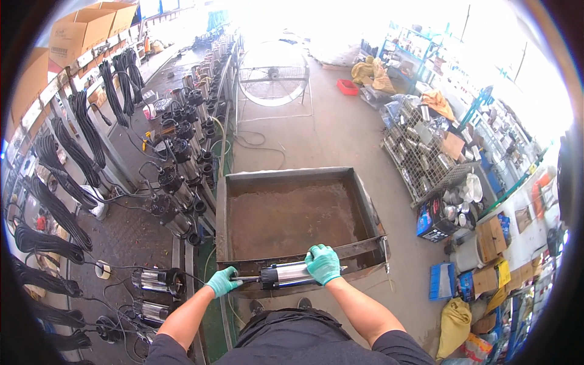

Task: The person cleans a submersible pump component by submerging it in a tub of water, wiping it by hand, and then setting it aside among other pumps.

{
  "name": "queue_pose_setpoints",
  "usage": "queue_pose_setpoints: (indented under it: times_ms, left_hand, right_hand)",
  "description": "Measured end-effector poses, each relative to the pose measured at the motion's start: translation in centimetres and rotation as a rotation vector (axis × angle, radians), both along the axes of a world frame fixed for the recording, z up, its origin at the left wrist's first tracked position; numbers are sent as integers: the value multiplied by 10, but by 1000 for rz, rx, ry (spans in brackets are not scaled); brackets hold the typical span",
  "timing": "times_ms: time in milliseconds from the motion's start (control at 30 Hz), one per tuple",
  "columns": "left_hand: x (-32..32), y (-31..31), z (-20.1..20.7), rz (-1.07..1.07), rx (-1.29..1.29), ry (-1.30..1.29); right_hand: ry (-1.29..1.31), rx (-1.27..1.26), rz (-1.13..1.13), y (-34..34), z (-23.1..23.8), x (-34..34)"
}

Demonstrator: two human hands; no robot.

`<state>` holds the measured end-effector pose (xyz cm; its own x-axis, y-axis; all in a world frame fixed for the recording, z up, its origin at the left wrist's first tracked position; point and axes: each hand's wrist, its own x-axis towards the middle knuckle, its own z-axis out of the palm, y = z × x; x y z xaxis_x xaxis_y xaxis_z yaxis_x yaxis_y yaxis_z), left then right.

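Note:
A silver and black cylindrical pump motor lies crosswise over the near end of a metal tank, with a thin shaft sticking out on its left. My left hand, in a green glove, is closed round the end of that shaft. Over the right part of the motor body, my gloved right hand is wrapped with its fingers on top. A short tip shows to the right of that hand. The rectangular tank holds murky brown liquid, and a bar crosses it near the motor.
Left of the tank, a bench carries rows of pumps and hung coils of black cable. A large fan stands beyond the tank. To the right are a wire cage of metal parts, a blue crate and a yellow sack.

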<state>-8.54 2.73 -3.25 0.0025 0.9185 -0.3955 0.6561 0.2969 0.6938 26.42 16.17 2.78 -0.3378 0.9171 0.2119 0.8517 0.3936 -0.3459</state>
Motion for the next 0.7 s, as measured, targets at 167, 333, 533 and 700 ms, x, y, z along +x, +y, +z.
queue_pose_setpoints:
  times_ms: [167,333,533,700]
  left_hand:
    - [-19,18,-21,-341,-3,45]
    - [14,-8,-13,-220,556,640]
    - [5,-4,1,-112,253,378]
    - [-4,-8,2,460,-423,-963]
  right_hand:
    - [-4,-24,13,0,4,-3]
    - [-17,-29,7,0,2,0]
    - [-7,-26,11,0,4,-2]
    - [-2,-22,9,1,5,-1]
